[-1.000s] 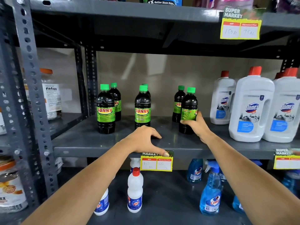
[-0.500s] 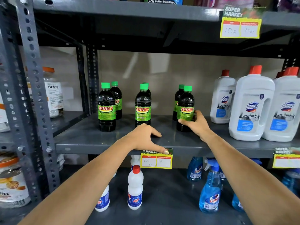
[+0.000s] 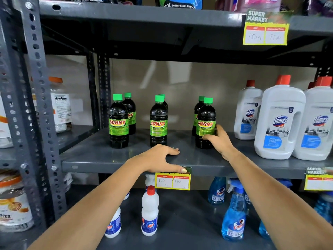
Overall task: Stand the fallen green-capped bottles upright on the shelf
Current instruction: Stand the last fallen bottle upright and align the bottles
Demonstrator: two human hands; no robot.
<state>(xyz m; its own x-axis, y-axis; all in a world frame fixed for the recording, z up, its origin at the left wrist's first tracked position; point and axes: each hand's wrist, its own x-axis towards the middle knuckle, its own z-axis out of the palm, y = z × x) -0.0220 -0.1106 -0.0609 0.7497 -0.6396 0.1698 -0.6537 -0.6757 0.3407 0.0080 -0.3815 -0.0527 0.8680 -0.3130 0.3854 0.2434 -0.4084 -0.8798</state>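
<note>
Several dark green-capped SUNNY bottles stand upright in pairs on the grey middle shelf [image 3: 93, 157]. The front left bottle [image 3: 118, 123] and the front middle bottle [image 3: 158, 123] stand free. My right hand [image 3: 219, 141] wraps the lower part of the front right bottle [image 3: 205, 121], which stands upright with its label facing me. My left hand [image 3: 162, 157] rests palm down on the shelf's front edge, just before the middle bottle, thumb on the price tag [image 3: 172, 181]. It holds nothing.
Large white red-capped Domex bottles [image 3: 280, 121] stand close to the right of my right hand. Below are small white bottles [image 3: 150, 212] and blue spray bottles [image 3: 234, 213]. A perforated upright post [image 3: 37, 105] borders the left; jars [image 3: 60, 105] sit beyond it.
My right hand has turned the front right bottle so its label faces me and shifted it slightly left. The left hand has stayed on the shelf edge.
</note>
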